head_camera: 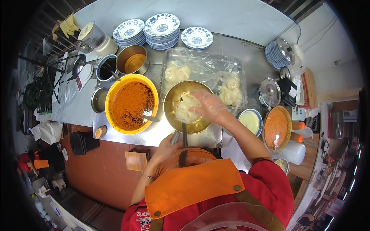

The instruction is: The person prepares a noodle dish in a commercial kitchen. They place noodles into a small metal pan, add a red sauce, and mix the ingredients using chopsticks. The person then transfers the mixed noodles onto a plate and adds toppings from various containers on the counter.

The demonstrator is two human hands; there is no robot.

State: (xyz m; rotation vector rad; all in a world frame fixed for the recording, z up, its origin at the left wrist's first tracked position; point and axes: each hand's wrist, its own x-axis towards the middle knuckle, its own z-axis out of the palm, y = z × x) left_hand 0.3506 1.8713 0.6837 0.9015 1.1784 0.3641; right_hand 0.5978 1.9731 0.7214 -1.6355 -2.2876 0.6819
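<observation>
My right hand [209, 106], in a clear plastic glove, is over a metal bowl [188, 130] with its fingers on a clump of pale noodles [186, 111]. Shredded bits lie about in the bowl. My left hand [169, 146] grips the bowl's metal handle [175, 138] at the near side. Dark chopsticks or tongs [185, 135] rest over the near rim; their upper end is among the noodles. Behind the bowl, a clear plastic tray [202, 55] lined with film holds more noodles [231, 91].
Left of the bowl stands a yellow basin [156, 96] of red chili oil with a spoon. Steel pots, a blender [95, 36] and a scale [84, 75] lie beyond. Stacked plates [162, 27] line the back. At right are a bowl of pale liquid [249, 121] and a covered orange basin [277, 128].
</observation>
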